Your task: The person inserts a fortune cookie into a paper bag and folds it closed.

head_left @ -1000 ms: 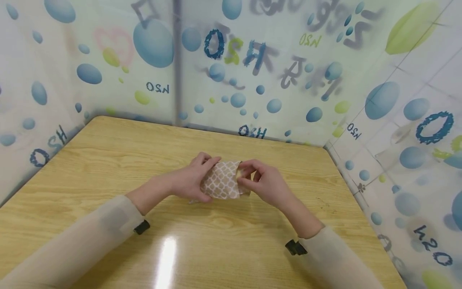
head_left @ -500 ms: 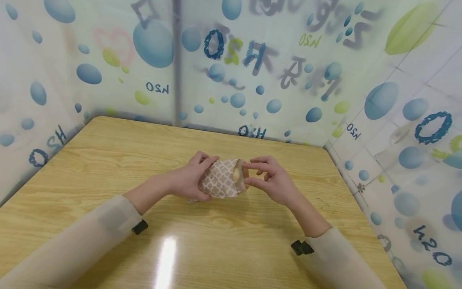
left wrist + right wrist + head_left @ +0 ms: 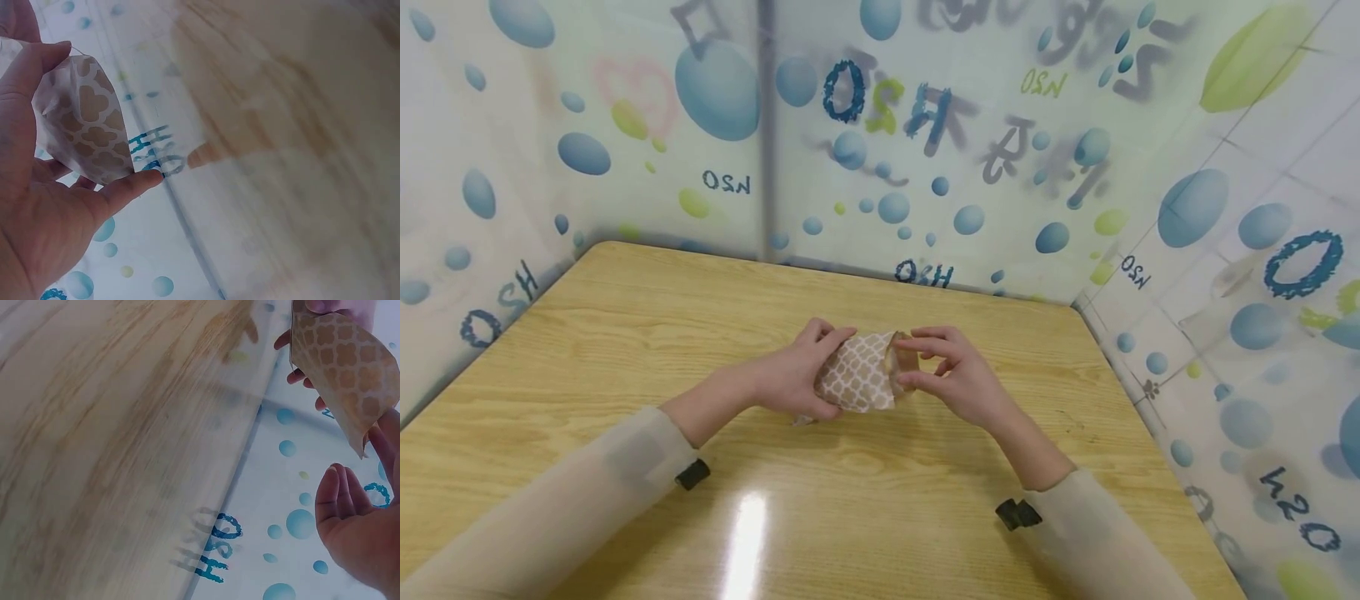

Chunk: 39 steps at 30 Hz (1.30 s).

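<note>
A tan paper bag with a white lattice pattern lies sideways over the middle of the tabletop, its open mouth toward 3 o'clock; whether it touches the wood is hard to tell. The left hand grips it from 9 o'clock, fingers and thumb bent round opposite sides. The right hand is at the mouth at 3 o'clock, fingers bent, thumb and forefinger parted from each other at the rim; the pictures do not show whether either pinches the paper. A light left sleeve runs off toward 8 o'clock, a matching right sleeve toward 4, each with a black fastening at its cuff. A bright reflection streaks the wood at 7 o'clock. Beyond the tabletop's far edge, at 12 o'clock, hangs a pale curtain printed with blue and green bubbles and mirrored lettering.
</note>
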### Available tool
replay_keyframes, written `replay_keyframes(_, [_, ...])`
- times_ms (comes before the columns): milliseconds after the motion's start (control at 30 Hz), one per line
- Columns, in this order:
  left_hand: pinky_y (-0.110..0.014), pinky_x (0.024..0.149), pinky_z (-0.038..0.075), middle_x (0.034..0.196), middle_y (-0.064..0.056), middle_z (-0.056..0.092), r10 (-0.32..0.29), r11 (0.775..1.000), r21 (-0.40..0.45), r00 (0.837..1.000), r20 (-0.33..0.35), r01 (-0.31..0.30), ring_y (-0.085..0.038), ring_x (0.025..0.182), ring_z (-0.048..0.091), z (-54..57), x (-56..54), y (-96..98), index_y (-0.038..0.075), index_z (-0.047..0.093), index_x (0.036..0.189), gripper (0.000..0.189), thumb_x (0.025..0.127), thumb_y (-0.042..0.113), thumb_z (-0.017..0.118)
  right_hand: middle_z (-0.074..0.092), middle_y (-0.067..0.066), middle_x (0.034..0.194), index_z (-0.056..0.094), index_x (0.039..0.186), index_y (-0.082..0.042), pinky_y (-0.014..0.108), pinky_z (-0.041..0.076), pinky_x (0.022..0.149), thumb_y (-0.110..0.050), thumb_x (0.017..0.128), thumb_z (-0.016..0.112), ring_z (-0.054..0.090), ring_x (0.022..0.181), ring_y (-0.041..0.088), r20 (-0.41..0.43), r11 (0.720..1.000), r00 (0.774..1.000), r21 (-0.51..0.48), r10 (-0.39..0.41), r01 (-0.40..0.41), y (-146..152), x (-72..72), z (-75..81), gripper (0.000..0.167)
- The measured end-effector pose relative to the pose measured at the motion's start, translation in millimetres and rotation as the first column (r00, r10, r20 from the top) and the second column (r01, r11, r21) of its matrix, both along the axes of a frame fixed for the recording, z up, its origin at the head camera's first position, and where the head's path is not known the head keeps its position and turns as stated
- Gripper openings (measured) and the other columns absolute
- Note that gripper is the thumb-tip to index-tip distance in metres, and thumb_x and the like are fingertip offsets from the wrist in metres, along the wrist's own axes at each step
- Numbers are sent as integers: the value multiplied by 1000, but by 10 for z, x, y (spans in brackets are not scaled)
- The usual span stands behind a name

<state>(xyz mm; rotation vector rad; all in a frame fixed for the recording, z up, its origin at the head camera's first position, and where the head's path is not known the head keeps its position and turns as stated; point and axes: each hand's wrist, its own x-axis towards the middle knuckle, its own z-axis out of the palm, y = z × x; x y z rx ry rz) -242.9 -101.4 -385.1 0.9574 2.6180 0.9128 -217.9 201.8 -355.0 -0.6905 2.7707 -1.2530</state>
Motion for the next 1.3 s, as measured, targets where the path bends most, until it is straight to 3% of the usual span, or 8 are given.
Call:
replay_keyframes(933, [-56, 117, 48, 150, -22, 30, 43, 998, 32, 998, 37, -44, -35, 132, 47, -25, 27, 13, 5, 25, 170, 114, 83, 37, 92, 61, 6, 149, 74, 143, -24, 37, 52, 91, -30, 101, 82, 62, 124, 30, 50, 999, 998, -23, -26, 27, -30, -5, -31, 43])
replay_keyframes(1133, [-60, 117, 46, 151, -27, 30, 182, 979, 84, 983, 40, -185, -40, 133, 44, -29, -19, 28, -2, 27, 163, 110, 84, 38, 92, 64, 11, 147, 61, 154, -18, 43, 60, 96, -34, 108, 72, 69, 117, 26, 87, 985, 991, -132, -100, 111, -3, 17, -41, 50])
replay_keyframes(1300, [-59, 116, 48, 148, -29, 32, 291, 951, 103, 957, 20, -291, -40, 129, 48, -43, -23, 120, -7, 26, 158, 112, 83, 41, 93, 69, 16, 137, 56, 151, -10, 50, 64, 92, -30, 107, 74, 73, 112, 33, 191, 972, 980, -215, -57, 98, -101, 30, -85, 52])
